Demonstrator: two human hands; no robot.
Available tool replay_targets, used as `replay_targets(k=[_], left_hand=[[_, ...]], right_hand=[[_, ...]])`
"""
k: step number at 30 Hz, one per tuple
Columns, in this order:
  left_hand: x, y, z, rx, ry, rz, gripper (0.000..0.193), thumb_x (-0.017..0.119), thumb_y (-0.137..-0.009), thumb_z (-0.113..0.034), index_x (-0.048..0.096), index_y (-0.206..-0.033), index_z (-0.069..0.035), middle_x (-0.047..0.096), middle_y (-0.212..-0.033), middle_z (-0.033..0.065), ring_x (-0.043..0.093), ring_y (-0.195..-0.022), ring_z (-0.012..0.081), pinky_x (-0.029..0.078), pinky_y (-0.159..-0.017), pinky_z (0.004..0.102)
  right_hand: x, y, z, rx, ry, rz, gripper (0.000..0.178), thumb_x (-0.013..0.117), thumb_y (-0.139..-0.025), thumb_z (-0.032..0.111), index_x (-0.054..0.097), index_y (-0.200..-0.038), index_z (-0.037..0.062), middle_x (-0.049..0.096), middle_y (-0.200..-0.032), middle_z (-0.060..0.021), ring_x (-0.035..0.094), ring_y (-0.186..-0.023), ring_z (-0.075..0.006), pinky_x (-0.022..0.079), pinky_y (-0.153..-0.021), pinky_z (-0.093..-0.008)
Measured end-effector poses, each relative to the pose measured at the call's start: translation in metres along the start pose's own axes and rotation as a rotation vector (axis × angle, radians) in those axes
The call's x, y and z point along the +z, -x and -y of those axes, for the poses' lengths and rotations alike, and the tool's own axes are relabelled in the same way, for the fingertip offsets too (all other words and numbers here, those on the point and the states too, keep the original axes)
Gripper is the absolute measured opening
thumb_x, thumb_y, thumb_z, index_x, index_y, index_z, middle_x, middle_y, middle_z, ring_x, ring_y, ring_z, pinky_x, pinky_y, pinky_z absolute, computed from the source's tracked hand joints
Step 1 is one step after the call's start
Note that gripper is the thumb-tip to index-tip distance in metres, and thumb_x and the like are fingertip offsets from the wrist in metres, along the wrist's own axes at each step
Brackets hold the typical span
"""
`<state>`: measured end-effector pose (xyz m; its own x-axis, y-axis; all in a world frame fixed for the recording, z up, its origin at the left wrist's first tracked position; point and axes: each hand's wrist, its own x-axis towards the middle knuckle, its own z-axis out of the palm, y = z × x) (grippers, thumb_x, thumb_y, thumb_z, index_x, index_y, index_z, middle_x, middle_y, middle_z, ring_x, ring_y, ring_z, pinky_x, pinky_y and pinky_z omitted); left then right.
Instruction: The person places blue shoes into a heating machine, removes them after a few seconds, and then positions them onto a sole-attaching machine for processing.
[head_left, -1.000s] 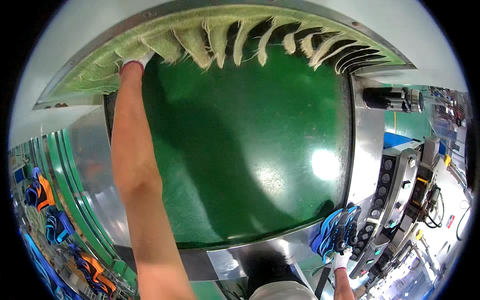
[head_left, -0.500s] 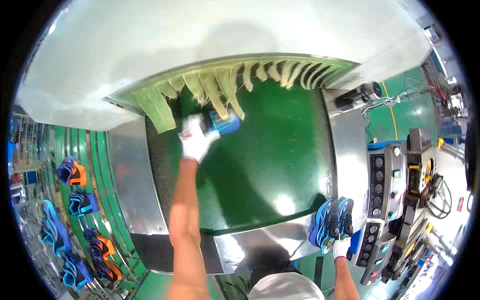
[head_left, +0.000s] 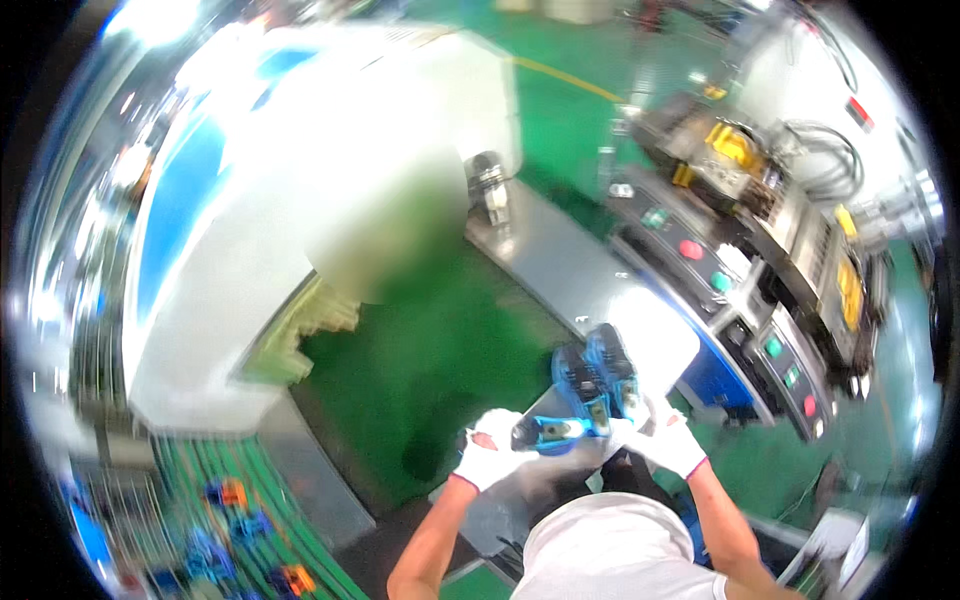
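My left hand [head_left: 490, 450], in a white glove, is closed at one end of a blue and black sports shoe [head_left: 556, 432], which lies sideways between my hands. Just beyond stand two more blue and black shoes, a left one [head_left: 577, 380] and a right one [head_left: 611, 358], side by side over the metal edge. My white-gloved right hand [head_left: 660, 438] is closed at the heel end of this pair, its fingertips close to the sideways shoe. Motion blur softens the shoes, and the gloves hide part of the grip.
A green conveyor belt [head_left: 430, 350] runs under a white machine hood [head_left: 230, 330] with fringed strips [head_left: 305, 325]. To the right are control panels [head_left: 690, 250] with coloured buttons. Several blue and orange shoes lie on a green roller rack [head_left: 290, 500] at lower left.
The view has swung to the right. My left hand has come back from the belt by the strips with a shoe and is now beside my right hand and the pair.
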<state>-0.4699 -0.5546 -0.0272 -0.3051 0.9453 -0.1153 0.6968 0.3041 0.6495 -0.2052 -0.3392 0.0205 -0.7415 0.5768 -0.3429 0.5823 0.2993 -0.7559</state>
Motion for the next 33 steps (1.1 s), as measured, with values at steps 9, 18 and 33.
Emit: replay_targets(k=[9,18,33], left_hand=[[0.018,-0.150,-0.246,0.675,-0.258,0.470,0.045,0.086,-0.073,-0.031,0.067,-0.103,-0.004,0.070,-0.096,0.0180,0.066,-0.092,0.0402,0.053,-0.083,0.0472],[0.084,-0.220,-0.390,0.796,0.150,-0.105,0.053,0.084,-0.080,-0.004,0.064,-0.129,-0.001,0.067,-0.125,0.0183,0.064,-0.121,0.0354,0.050,-0.106,0.0425],[0.199,-0.195,-0.334,0.172,0.070,0.183,0.052,0.080,-0.086,-0.022,0.063,-0.129,0.004,0.065,-0.129,0.0232,0.061,-0.122,0.0392,0.047,-0.108,0.0442]], right_hand=[[-0.095,0.049,-0.037,-0.296,-0.161,0.006,0.080,0.082,-0.083,0.039,0.045,-0.146,0.0051,0.072,-0.107,-0.0200,0.072,-0.094,-0.0350,0.056,-0.086,-0.0400],[-0.208,0.142,-0.134,0.063,-1.305,-0.693,0.039,0.078,-0.089,0.011,0.067,-0.126,0.0041,0.071,-0.105,-0.0026,0.064,-0.087,-0.0100,0.055,-0.077,-0.0290],[-0.591,-0.064,-0.403,0.651,-0.055,-1.030,0.031,0.076,-0.081,0.019,0.074,-0.106,0.0017,0.075,-0.099,-0.0179,0.072,-0.090,-0.0332,0.057,-0.084,-0.0427]])
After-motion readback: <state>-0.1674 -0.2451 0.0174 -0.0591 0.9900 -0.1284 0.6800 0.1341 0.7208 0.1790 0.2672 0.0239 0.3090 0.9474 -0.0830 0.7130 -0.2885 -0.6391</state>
